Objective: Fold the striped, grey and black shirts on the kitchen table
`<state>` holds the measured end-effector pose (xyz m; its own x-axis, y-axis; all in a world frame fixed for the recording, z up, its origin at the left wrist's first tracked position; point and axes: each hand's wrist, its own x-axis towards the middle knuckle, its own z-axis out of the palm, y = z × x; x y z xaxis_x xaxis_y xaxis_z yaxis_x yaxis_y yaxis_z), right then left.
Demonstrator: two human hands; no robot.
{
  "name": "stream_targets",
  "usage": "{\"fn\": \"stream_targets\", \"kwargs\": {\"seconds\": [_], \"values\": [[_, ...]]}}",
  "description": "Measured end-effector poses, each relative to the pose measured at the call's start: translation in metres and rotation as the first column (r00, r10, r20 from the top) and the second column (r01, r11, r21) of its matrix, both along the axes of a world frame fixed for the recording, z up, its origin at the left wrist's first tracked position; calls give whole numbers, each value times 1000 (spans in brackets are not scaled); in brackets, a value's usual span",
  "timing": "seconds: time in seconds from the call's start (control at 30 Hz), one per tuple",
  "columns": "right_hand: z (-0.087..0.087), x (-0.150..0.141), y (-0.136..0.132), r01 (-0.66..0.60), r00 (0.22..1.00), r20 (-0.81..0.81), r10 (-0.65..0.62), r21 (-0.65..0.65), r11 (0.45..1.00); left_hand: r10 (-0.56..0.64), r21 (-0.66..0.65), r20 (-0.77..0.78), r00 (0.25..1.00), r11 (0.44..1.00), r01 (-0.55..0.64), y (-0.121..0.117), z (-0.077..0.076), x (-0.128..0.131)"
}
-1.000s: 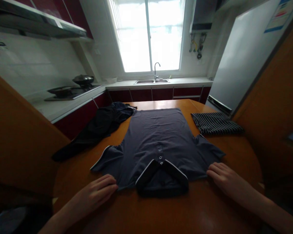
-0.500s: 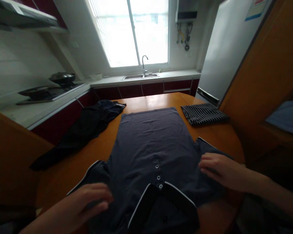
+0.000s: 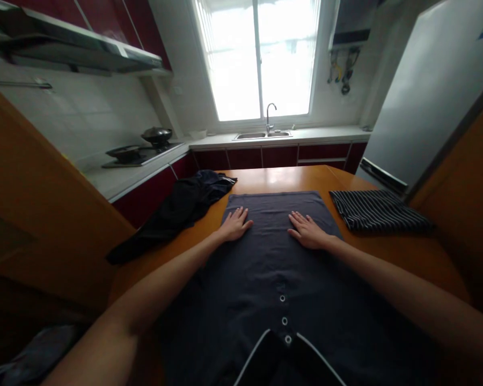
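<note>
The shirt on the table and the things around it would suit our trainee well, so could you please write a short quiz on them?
1. Multiple choice: how does the left hand meet the shirt?
A) It pinches the hem.
B) It lies palm down, fingers spread.
C) It hangs beside it, without contact.

2. True or false: the striped cloth lies on the table to the right of the shirt.

3. Fill the gap: ____ ringed buttons show down the front of the shirt.

Key: 1 B; 2 true; 3 three.
</note>
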<state>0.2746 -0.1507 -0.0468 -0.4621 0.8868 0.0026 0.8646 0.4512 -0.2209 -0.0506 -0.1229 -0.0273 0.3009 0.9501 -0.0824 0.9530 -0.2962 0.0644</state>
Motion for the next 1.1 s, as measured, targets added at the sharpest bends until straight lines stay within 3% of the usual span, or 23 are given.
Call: {"fn": "stream_targets", "kwargs": {"seconds": [0.07,0.13,0.3,0.37,0.47,0.57,0.63,0.7,0.83,0.9,0.97,1.1], "values": [[0,7,25,91,995,29,-91,-7,996,81,16,-14,997,997,-81,25,6,-12],[2,1,45,147,989,33,-147,23,989,93,37,-14,996,995,-92,43,9,-5],[2,-56,77,16,1000,-27,-14,73,997,-176,54,9,984,983,175,62,-12,72],[-1,-61,89,-6,1000,-23,8,55,998,-222,41,15,975,974,222,71,-18,84],[-2,-26,111,73,997,-3,-73,33,997,-148,37,17,989,988,147,94,-14,56],[5,27,133,260,966,9,-260,31,965,6,47,11,1000,999,-7,115,0,10],[9,41,142,355,934,9,-356,45,934,64,57,12,998,996,-65,119,6,2],[9,28,143,369,929,0,-370,77,926,35,70,22,999,997,-36,114,3,22],[-6,-34,132,176,984,-3,-176,94,980,-181,63,47,982,982,178,96,-18,90],[-12,-45,129,128,992,0,-129,74,989,-226,56,56,973,973,223,93,-24,100],[-13,-30,132,175,985,0,-175,62,983,-157,51,52,986,987,154,97,-21,83],[0,29,144,394,919,-2,-395,58,917,96,72,32,995,993,-98,110,0,19]]}}
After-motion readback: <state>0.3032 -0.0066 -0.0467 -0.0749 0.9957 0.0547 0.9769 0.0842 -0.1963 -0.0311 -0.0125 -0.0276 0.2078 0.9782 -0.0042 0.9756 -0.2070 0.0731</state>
